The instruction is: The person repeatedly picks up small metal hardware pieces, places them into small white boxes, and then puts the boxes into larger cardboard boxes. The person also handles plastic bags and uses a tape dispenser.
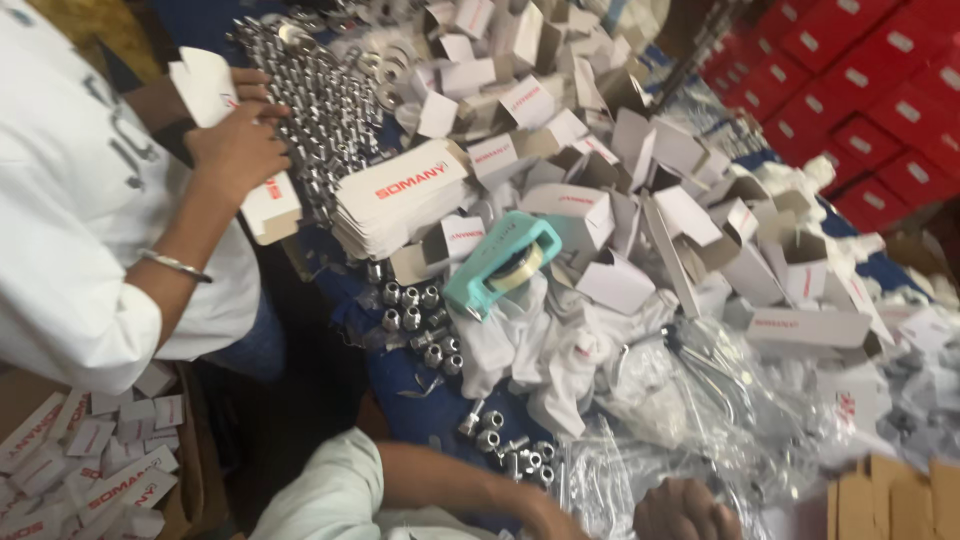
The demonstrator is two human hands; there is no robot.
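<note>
Right hand (pixel 688 510): curled, knuckles seen at the table's near edge among crinkled clear plastic bags (pixel 700 400); whether anything is gripped cannot be told.
Left hand: hidden below frame.
Fittings (pixel 520 455): shiny, cylindrical, metal, clustered just beside.
Surroundings: white folded cartons (pixel 400 195), teal tape dispenser (pixel 500 265).

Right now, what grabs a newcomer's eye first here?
The heap of open white cartons covering the table's middle, with a teal tape dispenser lying on it. Left of that, rows of shiny metal fittings, where a co-worker's hand holds a carton. Red boxes are stacked top right.
</note>
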